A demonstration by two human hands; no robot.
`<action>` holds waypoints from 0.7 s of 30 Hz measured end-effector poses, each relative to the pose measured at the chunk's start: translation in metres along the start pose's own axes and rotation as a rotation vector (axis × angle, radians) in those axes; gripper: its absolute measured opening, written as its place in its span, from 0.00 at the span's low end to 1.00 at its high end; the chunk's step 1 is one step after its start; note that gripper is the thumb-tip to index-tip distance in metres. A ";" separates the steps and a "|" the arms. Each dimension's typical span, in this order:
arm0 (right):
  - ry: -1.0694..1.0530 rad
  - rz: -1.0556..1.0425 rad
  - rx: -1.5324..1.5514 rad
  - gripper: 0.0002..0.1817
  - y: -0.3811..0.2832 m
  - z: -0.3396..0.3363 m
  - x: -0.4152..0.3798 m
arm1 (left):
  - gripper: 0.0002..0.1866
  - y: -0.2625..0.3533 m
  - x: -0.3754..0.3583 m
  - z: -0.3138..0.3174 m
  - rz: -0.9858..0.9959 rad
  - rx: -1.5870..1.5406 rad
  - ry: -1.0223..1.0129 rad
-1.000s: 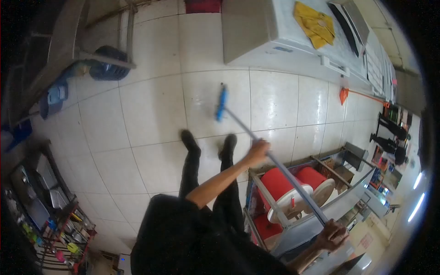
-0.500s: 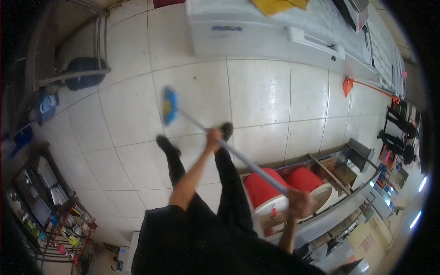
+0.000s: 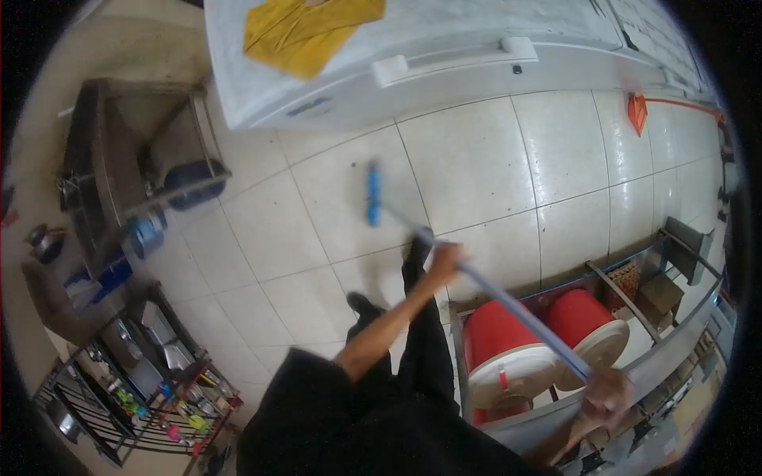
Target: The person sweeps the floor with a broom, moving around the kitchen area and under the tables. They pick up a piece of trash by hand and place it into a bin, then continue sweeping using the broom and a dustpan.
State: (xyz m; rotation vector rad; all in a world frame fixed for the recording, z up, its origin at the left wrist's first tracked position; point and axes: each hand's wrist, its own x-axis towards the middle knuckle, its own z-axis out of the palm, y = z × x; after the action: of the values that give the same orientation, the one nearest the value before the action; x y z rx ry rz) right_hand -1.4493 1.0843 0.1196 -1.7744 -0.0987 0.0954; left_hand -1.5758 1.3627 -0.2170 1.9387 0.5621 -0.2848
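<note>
My left hand [image 3: 446, 263] is wrapped round the grey handle of a broom [image 3: 516, 309], about midway along it. Higher on the pole, near its top end, my right hand [image 3: 609, 398] is also closed, slightly blurred. The pole slants down and left to a narrow blue broom head [image 3: 374, 194] on the pale tiled floor [image 3: 468, 159], in front of my feet. Both my shoes are dark; the left shoe [image 3: 365, 304] stands behind the broom head.
A white chest freezer [image 3: 317, 107] with a yellow cloth [image 3: 313, 36] runs along the far side. Red tubs [image 3: 500, 333] sit under a counter at right. An orange dustpan [image 3: 637, 113] lies beyond. At left are a sink stand [image 3: 210, 135] and a dish rack [image 3: 151, 404].
The broom head has swung from left to right across the tiles relative to my body and view. Both hands have shifted right, still on the pole. My view has turned.
</note>
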 end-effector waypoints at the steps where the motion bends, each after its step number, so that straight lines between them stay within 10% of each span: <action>1: -0.151 0.067 0.028 0.14 0.045 0.029 -0.007 | 0.10 -0.098 -0.019 0.022 0.225 0.078 0.301; 2: -0.324 0.147 0.040 0.12 0.088 0.076 -0.017 | 0.10 -0.154 -0.032 -0.015 -0.081 -0.144 0.042; 5: -0.626 0.325 0.246 0.15 0.181 0.209 -0.052 | 0.14 -0.378 -0.051 -0.082 0.019 0.402 0.296; 6: -0.531 0.297 0.458 0.18 0.205 0.246 -0.070 | 0.15 -0.383 -0.038 -0.106 0.099 0.552 0.520; 7: -0.452 0.251 0.657 0.20 0.229 0.284 -0.086 | 0.15 -0.387 -0.017 -0.129 -0.217 0.543 0.243; 10: -0.319 0.073 -0.049 0.15 0.237 0.200 -0.071 | 0.17 -0.376 0.063 -0.059 0.356 0.668 0.242; 11: -0.336 -0.121 -0.222 0.13 0.227 0.149 -0.043 | 0.22 -0.370 0.102 0.005 0.094 0.375 0.022; 13: -0.311 -0.672 -0.455 0.11 0.161 0.080 0.027 | 0.25 -0.222 0.141 0.119 0.335 0.325 0.394; 15: -0.048 0.116 0.454 0.18 0.060 0.023 0.037 | 0.15 -0.059 0.183 0.155 0.256 0.167 -0.159; 18: -0.068 -0.001 0.191 0.22 -0.041 0.026 0.032 | 0.12 0.079 0.200 0.185 0.559 -0.203 0.045; 21: 0.129 0.322 0.032 0.19 -0.098 0.012 0.029 | 0.17 0.155 0.185 0.181 0.497 -0.268 0.014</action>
State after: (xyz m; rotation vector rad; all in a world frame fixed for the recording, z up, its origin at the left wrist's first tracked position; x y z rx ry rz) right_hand -1.4236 1.1190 0.2130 -1.7477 0.2812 0.2124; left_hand -1.3283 1.1936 -0.2513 1.7515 0.1052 0.1163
